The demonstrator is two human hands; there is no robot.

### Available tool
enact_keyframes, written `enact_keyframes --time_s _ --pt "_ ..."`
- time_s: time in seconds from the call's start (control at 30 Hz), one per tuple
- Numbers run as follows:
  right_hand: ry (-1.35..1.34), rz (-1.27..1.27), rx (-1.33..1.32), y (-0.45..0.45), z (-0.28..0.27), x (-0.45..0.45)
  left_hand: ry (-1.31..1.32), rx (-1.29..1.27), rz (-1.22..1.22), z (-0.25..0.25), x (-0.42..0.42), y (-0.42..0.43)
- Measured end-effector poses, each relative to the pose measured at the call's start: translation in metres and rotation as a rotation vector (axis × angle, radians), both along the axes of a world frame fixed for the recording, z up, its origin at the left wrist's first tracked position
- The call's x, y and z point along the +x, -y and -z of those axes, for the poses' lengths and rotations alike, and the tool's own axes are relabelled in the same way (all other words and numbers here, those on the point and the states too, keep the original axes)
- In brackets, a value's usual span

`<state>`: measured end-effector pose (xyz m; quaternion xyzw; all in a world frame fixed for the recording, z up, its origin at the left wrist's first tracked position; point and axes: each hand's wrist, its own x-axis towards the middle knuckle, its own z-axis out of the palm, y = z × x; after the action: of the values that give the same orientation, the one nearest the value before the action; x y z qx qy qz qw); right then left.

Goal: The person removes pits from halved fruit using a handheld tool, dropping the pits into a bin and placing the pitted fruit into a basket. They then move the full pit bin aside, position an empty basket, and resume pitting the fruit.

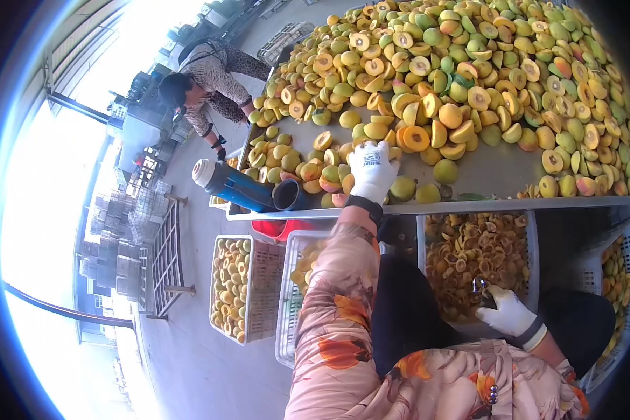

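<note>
My left hand (372, 170), in a white glove, reaches over the near edge of the metal table (497, 178) among halved peaches (416, 138). Its fingers are curled at the fruit, and their tips are hidden, so I cannot make out what they hold. Low on the right, my gloved right hand (509, 313) is closed around a pitting tool (479, 285) with a shiny curved metal end and a dark handle. That tool is above a white crate (532, 259) holding brownish peach scraps (469, 245).
A blue thermos (239, 187) and a dark cup (288, 194) lie at the table's left corner. Beside my legs stand a crate of peach halves (231, 288) and another white crate (287, 329). A person (213, 77) bends over beyond the table's left side.
</note>
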<state>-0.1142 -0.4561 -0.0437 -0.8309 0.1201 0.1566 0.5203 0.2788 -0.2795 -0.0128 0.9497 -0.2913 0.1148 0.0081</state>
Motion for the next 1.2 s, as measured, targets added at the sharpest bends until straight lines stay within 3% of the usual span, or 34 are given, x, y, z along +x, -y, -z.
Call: enact_keyframes --time_s 0.1,0.17,0.3,0.37,0.43,0.53,0.7,0.73,0.97,1.1,1.2 --pt "0.040 -0.003 -0.011 -0.001 -0.014 0.000 0.013 -0.305 -0.007 -0.007 -0.010 -0.011" --pt "0.086 0.007 -0.029 -0.002 -0.022 -0.002 -0.175 -0.632 0.020 -0.017 -0.025 -0.018" --pt "0.247 0.023 -0.081 -0.013 -0.022 -0.007 -1.125 -1.535 0.005 -0.073 -0.104 -0.026" --pt "0.295 0.049 -0.031 -0.025 -0.041 -0.006 -1.291 -1.692 0.150 -0.081 -0.143 -0.030" --pt "0.325 0.042 -0.033 -0.037 -0.074 -0.004 -1.355 -1.670 0.169 -0.086 -0.182 -0.031" --pt "0.476 0.072 -0.113 -0.056 -0.099 -0.003 -1.177 -1.543 0.269 -0.073 -0.228 -0.027" --pt "0.816 0.111 -0.157 -0.071 -0.117 -0.010 -1.218 -1.575 0.207 -0.094 -0.295 -0.021" --pt "0.891 0.120 -0.172 -0.072 -0.115 -0.011 -1.114 -1.541 0.186 -0.105 -0.307 -0.018" --pt "0.779 0.102 -0.235 -0.077 -0.087 -0.027 -0.916 -1.565 0.206 -0.100 -0.338 -0.014" --pt "0.706 0.153 -0.206 -0.079 -0.124 -0.042 -0.567 -1.411 0.305 -0.102 -0.336 -0.011" --pt "0.629 0.110 -0.151 -0.076 -0.121 -0.042 -0.668 -1.418 0.295 -0.109 -0.340 -0.014"
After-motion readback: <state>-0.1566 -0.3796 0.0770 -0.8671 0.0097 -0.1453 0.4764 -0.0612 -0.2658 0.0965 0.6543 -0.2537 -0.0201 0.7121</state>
